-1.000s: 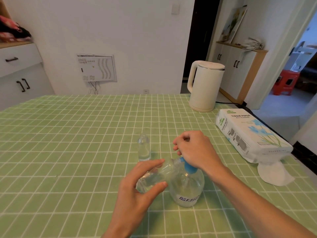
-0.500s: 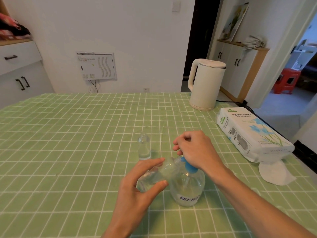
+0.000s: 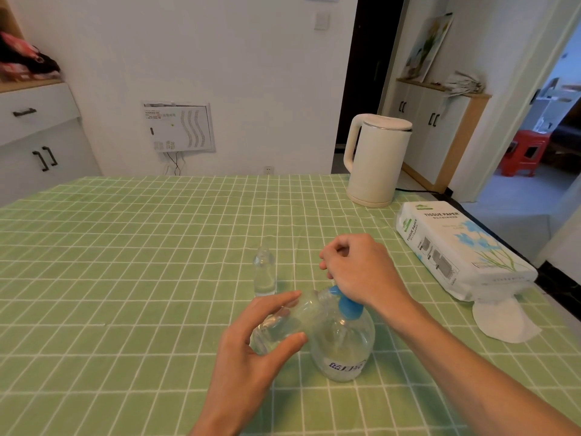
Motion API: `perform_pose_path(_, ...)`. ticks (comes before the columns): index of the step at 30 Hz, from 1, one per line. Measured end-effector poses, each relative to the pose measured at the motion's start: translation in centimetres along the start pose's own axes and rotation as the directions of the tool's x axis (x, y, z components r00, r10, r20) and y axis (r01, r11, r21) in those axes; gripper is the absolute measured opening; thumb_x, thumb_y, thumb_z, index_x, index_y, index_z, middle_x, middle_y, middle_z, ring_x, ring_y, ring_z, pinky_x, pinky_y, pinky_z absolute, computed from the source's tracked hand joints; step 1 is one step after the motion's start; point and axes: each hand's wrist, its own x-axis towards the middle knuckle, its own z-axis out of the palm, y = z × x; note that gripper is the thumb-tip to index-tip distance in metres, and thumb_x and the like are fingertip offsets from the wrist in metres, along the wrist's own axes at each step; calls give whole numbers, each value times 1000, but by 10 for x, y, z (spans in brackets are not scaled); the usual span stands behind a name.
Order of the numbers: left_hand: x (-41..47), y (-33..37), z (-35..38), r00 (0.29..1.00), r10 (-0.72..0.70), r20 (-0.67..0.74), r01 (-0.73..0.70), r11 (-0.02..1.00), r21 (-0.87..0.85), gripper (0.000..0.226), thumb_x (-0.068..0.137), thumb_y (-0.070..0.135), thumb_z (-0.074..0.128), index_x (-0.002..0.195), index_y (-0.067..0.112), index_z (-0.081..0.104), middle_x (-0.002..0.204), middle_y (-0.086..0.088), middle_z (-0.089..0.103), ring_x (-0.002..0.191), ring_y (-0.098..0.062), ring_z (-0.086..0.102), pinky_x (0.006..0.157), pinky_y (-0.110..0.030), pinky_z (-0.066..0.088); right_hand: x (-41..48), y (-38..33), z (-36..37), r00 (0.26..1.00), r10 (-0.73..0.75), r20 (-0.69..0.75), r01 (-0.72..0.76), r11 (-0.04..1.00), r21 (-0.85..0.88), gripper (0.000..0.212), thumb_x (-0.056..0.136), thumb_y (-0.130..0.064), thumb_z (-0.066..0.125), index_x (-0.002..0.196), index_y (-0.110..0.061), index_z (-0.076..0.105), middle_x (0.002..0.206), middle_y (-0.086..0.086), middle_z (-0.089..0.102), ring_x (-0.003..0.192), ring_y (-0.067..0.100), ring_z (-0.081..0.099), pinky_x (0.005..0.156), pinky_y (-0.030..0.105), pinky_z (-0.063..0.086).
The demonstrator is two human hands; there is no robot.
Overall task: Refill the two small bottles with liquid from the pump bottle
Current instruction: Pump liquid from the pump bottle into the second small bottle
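Pump bottle (image 3: 342, 347) upright on the tabletop (image 3: 125, 278), partly filled with clear liquid. Tilted small bottle (image 3: 283, 322) laid mouth-first against its blue pump head, likely to catch each squirt, some liquid pooled at the low end; left hand (image 3: 251, 350) fingers (image 3: 283, 302) wrapped round the body. Right hand (image 3: 355, 269) atop the pump, fingers (image 3: 333, 247) curled over the head, seemingly to press. Behind and left of the pump bottle, apart: second small bottle (image 3: 264, 275), upright, seemingly little liquid inside.

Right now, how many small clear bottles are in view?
2. The upright small bottle stands on the tablecloth beyond the left hand; the tilted small bottle is held in that hand, beside the pump bottle. None seems hidden.
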Motion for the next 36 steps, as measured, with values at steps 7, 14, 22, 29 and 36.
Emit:
perform_pose_path(7, -2, 0, 0, 1000, -2, -18, 2, 1000, -15, 50, 77, 28, 85, 122, 45, 72, 122, 17, 76, 117, -9, 70, 96, -8, 47, 1, 6, 6, 1000, 20, 1, -20, 998, 58, 31, 104, -24, 59, 81, -22, 79, 81, -9, 82, 81, 18, 80, 84, 51, 68)
perform_pose_path(14, -3, -1, 2, 1000, 12, -13, -12, 1000, -5, 53, 78, 18, 87, 122, 43, 73, 121, 16, 77, 115, -9, 71, 96, -8, 48, -1, 9, 9, 1000, 22, -3, -21, 998, 67, 32, 106, -25, 59, 80, -26, 78, 83, -10, 82, 80, 16, 80, 86, 50, 67)
perform_pose_path(22, -3, 0, 0, 1000, -1, -5, 1, 1000, -18, 52, 77, 21, 84, 121, 45, 73, 122, 14, 77, 116, -9, 70, 96, -7, 47, 0, 1, 2, 1000, 10, -20, -11, 1000, -23, 29, 102, -28, 57, 88, -16, 79, 82, 1, 82, 84, 28, 80, 83, 53, 67)
perform_pose_path(29, -1, 1, -2, 1000, -2, 0, 2, 1000, -15, 50, 78, 22, 85, 122, 43, 73, 124, 10, 76, 115, -13, 71, 97, -11, 48, 0, 1, 4, 999, -1, -32, 1, 1000, 8, 30, 103, -25, 57, 87, -14, 80, 80, 2, 82, 82, 29, 81, 79, 54, 68)
perform_pose_path(36, -2, 0, -1, 1000, -17, 7, 17, 1000, 9, 56, 80, 11, 90, 121, 45, 73, 122, 14, 76, 116, -9, 70, 96, -7, 47, -2, 9, 11, 1000, 18, -11, -18, 999, 32, 29, 102, -20, 55, 93, -6, 80, 85, 6, 83, 87, 34, 80, 84, 58, 67)
